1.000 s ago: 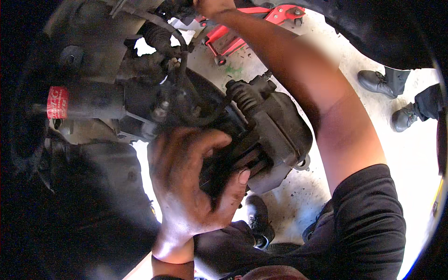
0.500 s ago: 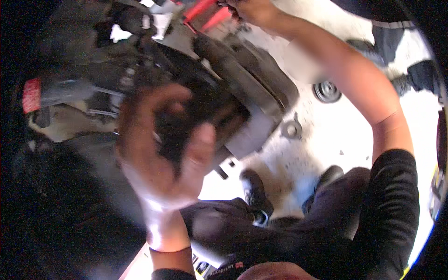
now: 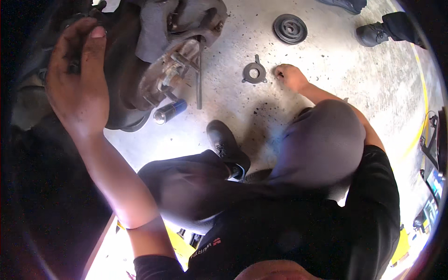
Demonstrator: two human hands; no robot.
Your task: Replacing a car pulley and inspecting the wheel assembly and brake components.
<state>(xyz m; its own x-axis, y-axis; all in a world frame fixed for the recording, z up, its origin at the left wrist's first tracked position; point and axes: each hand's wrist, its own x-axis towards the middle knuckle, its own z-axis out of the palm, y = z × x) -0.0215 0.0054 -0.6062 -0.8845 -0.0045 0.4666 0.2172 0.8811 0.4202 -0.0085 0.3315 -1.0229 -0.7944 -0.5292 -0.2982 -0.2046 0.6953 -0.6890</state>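
Both hands of the person are bare and well apart. At upper left, the left hand (image 3: 77, 77) is half curled, with a gap between its thumb and its bent fingers. Its fingertips are at the dark mechanical parts of the vehicle, but I cannot tell if they grip something there. At right, the right hand (image 3: 291, 78) is low, near the floor (image 3: 224, 88), with the fingers folded inward. A dark spot shows at these fingers, and I cannot tell whether it is a held object or only shadow.

Just beside the right hand, to its left, lies a flat ring-shaped part (image 3: 261, 73) with a narrow tab. Farther up on the floor is a black grooved disc (image 3: 290, 29). Between the hands stands a worn hub (image 3: 158, 77) with studs, in front of a dark round plate (image 3: 122, 88). Below the hub there is a blue and silver cylinder (image 3: 170, 111), and near the studs a thin rod (image 3: 199, 88).

One second ago, the right hand is at the top edge, near a red jack; now it is lower and the jack is out of view. The left hand is then near the middle of the view; now it appears farther up and left. The ring-shaped part now shows whole.
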